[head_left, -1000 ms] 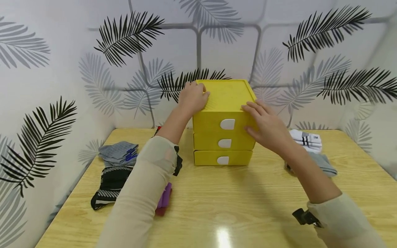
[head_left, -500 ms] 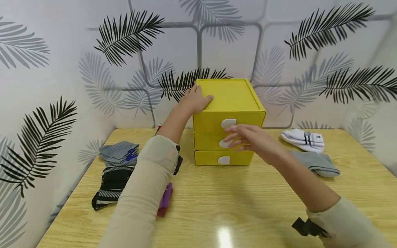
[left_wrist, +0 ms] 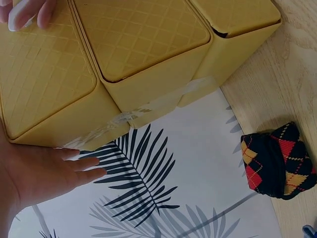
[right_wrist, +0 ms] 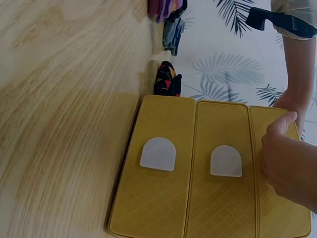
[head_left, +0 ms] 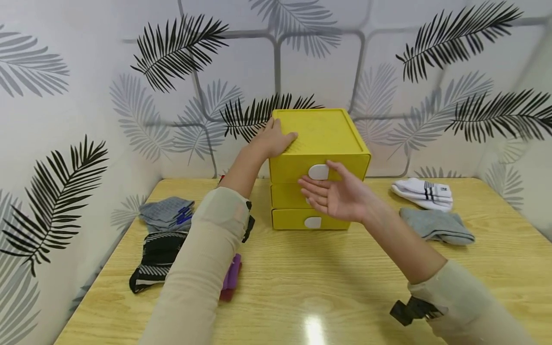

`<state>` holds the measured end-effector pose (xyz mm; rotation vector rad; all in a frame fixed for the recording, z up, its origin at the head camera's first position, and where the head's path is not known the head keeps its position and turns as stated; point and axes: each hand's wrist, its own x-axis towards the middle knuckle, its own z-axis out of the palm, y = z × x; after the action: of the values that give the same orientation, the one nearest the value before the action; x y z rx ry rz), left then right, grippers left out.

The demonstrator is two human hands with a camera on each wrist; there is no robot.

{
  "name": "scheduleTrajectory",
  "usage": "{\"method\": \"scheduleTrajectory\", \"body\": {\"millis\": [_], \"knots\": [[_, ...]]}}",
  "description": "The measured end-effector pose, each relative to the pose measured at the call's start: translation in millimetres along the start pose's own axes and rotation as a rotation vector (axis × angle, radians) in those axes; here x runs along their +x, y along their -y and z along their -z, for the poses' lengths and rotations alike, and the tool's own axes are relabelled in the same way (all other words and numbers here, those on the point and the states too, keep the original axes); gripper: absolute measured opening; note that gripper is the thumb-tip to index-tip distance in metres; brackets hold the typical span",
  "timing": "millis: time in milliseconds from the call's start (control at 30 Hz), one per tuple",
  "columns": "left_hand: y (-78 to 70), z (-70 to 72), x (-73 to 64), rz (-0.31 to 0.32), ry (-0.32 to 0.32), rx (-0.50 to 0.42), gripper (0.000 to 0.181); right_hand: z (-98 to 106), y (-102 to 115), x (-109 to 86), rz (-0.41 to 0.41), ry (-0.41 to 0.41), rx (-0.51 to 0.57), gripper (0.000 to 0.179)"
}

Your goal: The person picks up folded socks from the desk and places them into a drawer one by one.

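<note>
A yellow three-drawer box (head_left: 319, 132) with white tabs stands at the back of the table. My left hand (head_left: 270, 141) rests over its top left edge; in the left wrist view its straight fingers (left_wrist: 81, 168) lie along the side wall. In front of the drawers is my right hand (head_left: 345, 196), palm turned upward and fingers loosely bent. Its thumb tip is beside the top drawer's white tab (head_left: 318, 172), and its fingers are just below that tab. Whether they touch it is unclear. In the right wrist view, the right hand (right_wrist: 290, 163) hides the top tab.
To the left lie folded grey socks (head_left: 166, 212), black patterned socks (head_left: 159, 251) and purple socks (head_left: 233, 273). Argyle socks (left_wrist: 277, 163) lie beside the box. White socks (head_left: 424, 193) and grey-green socks (head_left: 437, 225) are on the right. A patterned wall stands behind the table (head_left: 280, 297).
My right hand has left the box's top right edge, come down before the drawers and turned palm up near the top tab. The left hand has flattened on the left edge.
</note>
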<state>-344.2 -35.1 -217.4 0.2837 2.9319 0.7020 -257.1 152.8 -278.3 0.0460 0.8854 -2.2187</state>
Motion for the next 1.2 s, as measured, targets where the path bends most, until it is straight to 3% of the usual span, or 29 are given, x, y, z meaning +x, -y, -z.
{"method": "scheduleTrajectory", "body": {"millis": [367, 700, 1200], "knots": [[1.7, -1.3, -0.8, -0.008, 0.009, -0.008, 0.074, -1, -5, -8.6, -0.034, 0.013, -0.014, 0.054], [2.1, 0.9, -1.1, 0.022, 0.04, -0.043, 0.075, -5, -17, -26.2, -0.054, 0.027, -0.039, 0.055], [0.6, 1.9, -0.9, 0.003, 0.023, -0.037, 0.075, -7, -36, -53.5, -0.106, 0.157, -0.053, 0.052]]}}
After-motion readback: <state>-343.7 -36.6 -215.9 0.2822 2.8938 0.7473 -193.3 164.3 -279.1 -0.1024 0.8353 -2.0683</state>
